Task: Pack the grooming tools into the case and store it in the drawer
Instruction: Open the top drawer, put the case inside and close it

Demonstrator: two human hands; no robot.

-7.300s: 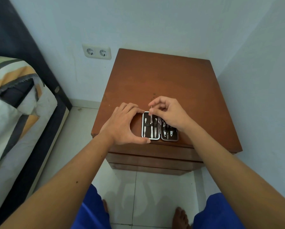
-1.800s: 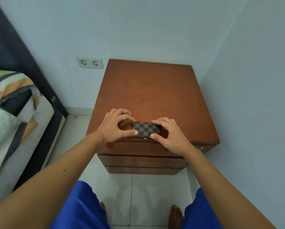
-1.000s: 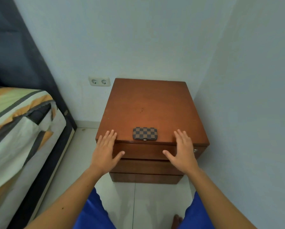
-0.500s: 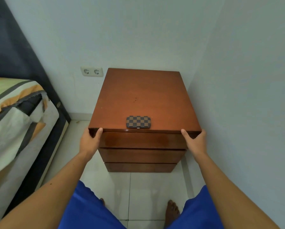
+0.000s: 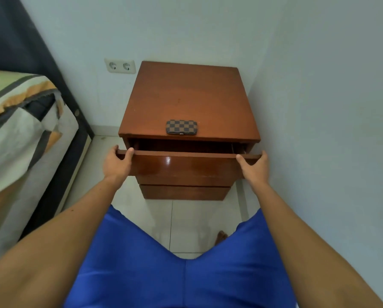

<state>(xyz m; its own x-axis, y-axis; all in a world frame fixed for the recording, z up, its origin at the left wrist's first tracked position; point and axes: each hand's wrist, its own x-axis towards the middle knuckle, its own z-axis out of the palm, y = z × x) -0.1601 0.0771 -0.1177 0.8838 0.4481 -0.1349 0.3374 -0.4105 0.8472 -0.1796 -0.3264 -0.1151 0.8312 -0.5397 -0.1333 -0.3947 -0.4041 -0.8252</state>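
Note:
The checkered brown grooming case (image 5: 181,127) lies closed on top of the wooden nightstand (image 5: 186,96), close to its front edge. The top drawer (image 5: 186,163) stands pulled out a little, with a dark gap behind its front panel. My left hand (image 5: 117,162) grips the drawer front's left end, thumb over the top edge. My right hand (image 5: 254,166) grips the right end the same way. What lies inside the drawer is hidden in shadow.
Two lower drawers (image 5: 185,191) are closed. A bed (image 5: 19,134) with a patterned cover stands at the left. A wall (image 5: 330,130) runs close along the nightstand's right side. A double socket (image 5: 120,66) sits on the back wall. White floor tiles (image 5: 186,223) lie below.
The case was closed and left on the nightstand top. Both hands moved to the ends of the top drawer front and have drawn it out slightly toward me.

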